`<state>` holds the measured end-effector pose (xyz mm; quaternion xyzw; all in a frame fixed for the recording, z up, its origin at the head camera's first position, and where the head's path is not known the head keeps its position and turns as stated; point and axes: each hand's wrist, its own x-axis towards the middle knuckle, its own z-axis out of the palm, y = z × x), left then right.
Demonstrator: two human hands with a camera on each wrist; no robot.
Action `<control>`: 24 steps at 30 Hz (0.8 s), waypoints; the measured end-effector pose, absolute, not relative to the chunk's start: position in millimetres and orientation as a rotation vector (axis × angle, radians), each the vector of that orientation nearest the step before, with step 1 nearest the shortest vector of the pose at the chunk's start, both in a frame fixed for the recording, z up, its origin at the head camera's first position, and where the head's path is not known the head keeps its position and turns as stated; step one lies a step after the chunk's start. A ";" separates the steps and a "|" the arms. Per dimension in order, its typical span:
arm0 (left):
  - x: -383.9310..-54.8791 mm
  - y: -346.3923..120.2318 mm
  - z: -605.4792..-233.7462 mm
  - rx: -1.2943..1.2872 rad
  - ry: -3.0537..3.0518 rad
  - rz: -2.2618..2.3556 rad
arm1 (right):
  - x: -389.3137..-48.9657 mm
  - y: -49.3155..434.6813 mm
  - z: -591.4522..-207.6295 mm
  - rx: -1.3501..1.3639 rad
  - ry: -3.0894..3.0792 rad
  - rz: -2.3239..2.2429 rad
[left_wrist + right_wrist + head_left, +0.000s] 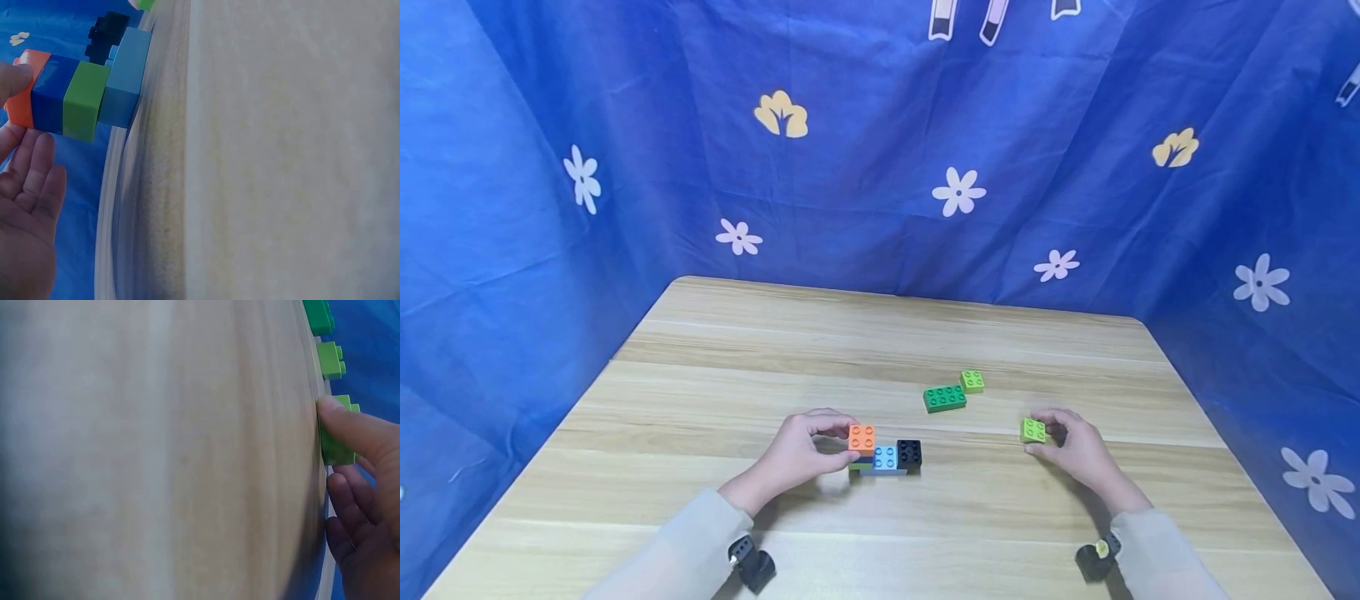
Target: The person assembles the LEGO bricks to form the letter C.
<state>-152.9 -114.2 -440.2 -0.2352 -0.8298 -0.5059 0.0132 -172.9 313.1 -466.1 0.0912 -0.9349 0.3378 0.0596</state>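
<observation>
My left hand point(801, 450) pinches an orange brick point(861, 437) between thumb and fingers. That brick tops a stack: in the left wrist view a dark blue brick point(55, 94) lies under it, then a green brick point(86, 100), then a long light blue brick point(128, 78) at the base. A black brick point(909, 452) stands at the right end of the build. Over to the right, my right hand point(1078, 450) grips a light green brick point(1033, 430), thumb on its near side. In the right wrist view this brick point(339, 447) is at the tabletop.
Behind and between the hands lie a dark green long brick point(944, 399) and a second light green brick point(972, 382), close together on the wooden table point(850, 333). A blue patterned cloth point(865, 183) hangs around the table's back and sides.
</observation>
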 end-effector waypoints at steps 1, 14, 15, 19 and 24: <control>-152.8 -114.3 -440.1 -0.732 -2.584 -1.577 | -173.3 313.3 -466.2 0.266 -2.836 1.018; -153.2 -114.4 -441.5 -0.734 -2.570 -1.594 | -171.5 285.9 -457.1 0.258 -2.770 1.200; -153.2 -114.4 -441.5 -0.732 -2.570 -1.594 | -171.3 281.7 -457.1 0.270 -2.765 1.213; -153.1 -114.5 -441.5 -0.730 -2.564 -1.600 | -170.4 262.4 -456.6 0.332 -2.718 1.293; -152.9 -114.5 -441.5 -0.739 -2.557 -1.597 | -170.0 235.1 -451.7 0.451 -2.642 1.354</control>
